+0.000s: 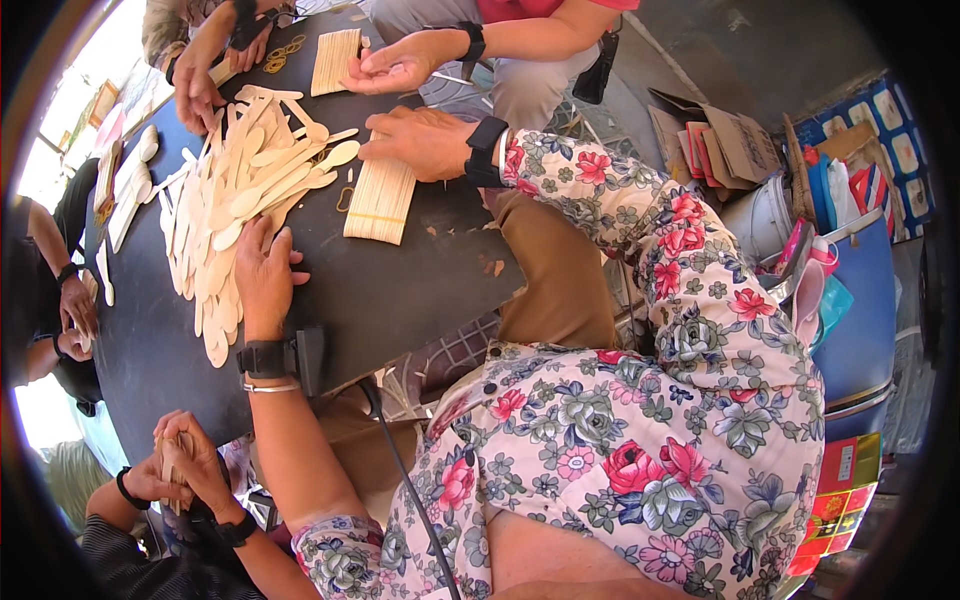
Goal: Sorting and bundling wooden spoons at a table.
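Nearest, the person's floral sleeve (640,420) fills the lower right, both forearms reaching onto a dark table (400,290). The left hand (262,275) lies flat and open, fingers spread, pressing on the near edge of a loose heap of wooden spoons (235,195) that fans across the table's left half. The right hand (420,140) is palm down, fingers loosely curled over the top end of a neat stack of flat wooden sticks (380,200); whether it pinches any of them I cannot tell. These pieces look thin, light and stiff, smooth enough to slide over one another, and likely to snap if bent, so I would judge them best taken by the edges or squared up between flat palms. A few rubber bands (283,55) lie at the far end beside another stick bundle (335,60). Other people's hands work around the table: a pair at the lower left holding sticks, and more across the far edge.
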Demonstrator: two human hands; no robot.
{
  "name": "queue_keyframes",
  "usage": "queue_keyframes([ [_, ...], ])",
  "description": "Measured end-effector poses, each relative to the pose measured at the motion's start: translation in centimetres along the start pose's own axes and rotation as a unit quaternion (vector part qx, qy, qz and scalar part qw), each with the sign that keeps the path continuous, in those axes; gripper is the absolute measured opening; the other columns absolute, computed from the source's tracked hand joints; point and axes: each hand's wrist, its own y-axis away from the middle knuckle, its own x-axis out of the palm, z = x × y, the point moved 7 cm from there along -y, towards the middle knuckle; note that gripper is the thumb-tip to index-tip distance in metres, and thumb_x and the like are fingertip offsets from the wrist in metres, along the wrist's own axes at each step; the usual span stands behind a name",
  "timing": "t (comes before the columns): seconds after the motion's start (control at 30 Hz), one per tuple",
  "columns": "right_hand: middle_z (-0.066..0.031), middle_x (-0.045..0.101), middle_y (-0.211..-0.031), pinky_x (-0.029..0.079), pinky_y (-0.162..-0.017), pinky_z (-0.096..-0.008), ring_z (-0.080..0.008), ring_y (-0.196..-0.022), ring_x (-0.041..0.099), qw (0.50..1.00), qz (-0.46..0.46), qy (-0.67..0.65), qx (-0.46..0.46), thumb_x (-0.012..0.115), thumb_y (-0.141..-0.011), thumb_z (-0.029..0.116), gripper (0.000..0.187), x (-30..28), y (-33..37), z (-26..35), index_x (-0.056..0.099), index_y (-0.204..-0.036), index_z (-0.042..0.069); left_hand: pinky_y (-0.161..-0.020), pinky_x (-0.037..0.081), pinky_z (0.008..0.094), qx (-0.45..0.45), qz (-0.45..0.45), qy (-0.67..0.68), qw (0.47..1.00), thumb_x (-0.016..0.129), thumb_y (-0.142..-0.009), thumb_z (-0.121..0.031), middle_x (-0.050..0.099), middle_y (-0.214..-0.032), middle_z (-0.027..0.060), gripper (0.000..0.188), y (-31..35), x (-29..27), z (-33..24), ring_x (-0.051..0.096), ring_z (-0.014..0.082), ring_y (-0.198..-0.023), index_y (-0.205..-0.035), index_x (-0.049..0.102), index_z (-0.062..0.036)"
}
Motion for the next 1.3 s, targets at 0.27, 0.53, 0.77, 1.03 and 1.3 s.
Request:
queue_keyframes([
  [0.27,-0.0073,0.054,-0.119,0.05,-0.082,-0.0388,-0.0308,-0.101,0.054,0.998,0.033,-0.038,-0.035,0.068,-0.061,-0.001,0.061,-2.5,4.6,2.1,0.056,-0.12,0.01,-0.068,0.056,0.0329,0.042,-0.05,-0.135,0.989,0.063,-0.087,-0.016,0.051,-0.125,0.0181,0.035,1.8,-0.3,-0.9,0.064,0.0193,-0.081,-0.117,0.06,0.0029],
  [0.53,-0.0068,0.054,-0.118,0.05,-0.08,-0.0394,-0.029,-0.097,0.054,0.996,0.069,-0.027,-0.057,0.07,-0.06,0.0,0.061,-1.9,3.6,2.5,0.057,-0.119,0.011,-0.09,0.047,0.0391,0.37,-0.212,-0.561,0.709,0.066,-0.082,-0.016,0.056,-0.124,0.014,0.039,3.7,1.3,-6.5,0.055,0.0312,-0.112,-0.119,0.06,-0.0067],
  [0.77,-0.0063,0.053,-0.112,0.049,-0.079,-0.0425,-0.0285,-0.098,0.055,0.991,0.081,-0.02,-0.102,0.07,-0.066,0.008,0.051,-2.0,2.3,5.2,0.057,-0.115,0.013,-0.088,0.049,0.0395,0.228,-0.1,-0.542,0.803,0.062,-0.086,-0.016,0.061,-0.123,0.0095,0.032,1.3,-1.1,-3.6,0.059,0.0293,-0.109,-0.117,0.062,-0.0104],
  [1.03,-0.0091,0.052,-0.109,0.051,-0.076,-0.0451,-0.0305,-0.098,0.055,0.986,0.14,-0.006,-0.096,0.071,-0.066,0.011,0.049,-1.9,1.6,6.8,0.057,-0.113,0.012,-0.079,0.052,0.0401,0.182,-0.145,-0.549,0.803,0.055,-0.09,-0.02,0.066,-0.114,0.0078,0.028,0.5,-4.8,-3.5,0.064,0.0303,-0.095,-0.115,0.066,-0.0124],
  [1.3,-0.0122,0.053,-0.104,0.051,-0.078,-0.046,-0.0327,-0.096,0.056,0.991,0.122,-0.025,-0.046,0.071,-0.067,0.011,0.045,-1.9,0.3,8.1,0.058,-0.11,0.01,-0.076,0.051,0.0418,0.164,-0.22,-0.559,0.782,0.055,-0.092,-0.02,0.066,-0.105,0.0107,0.026,-0.7,-7.2,-2.4,0.064,0.0311,-0.089,-0.112,0.067,-0.0102],
])
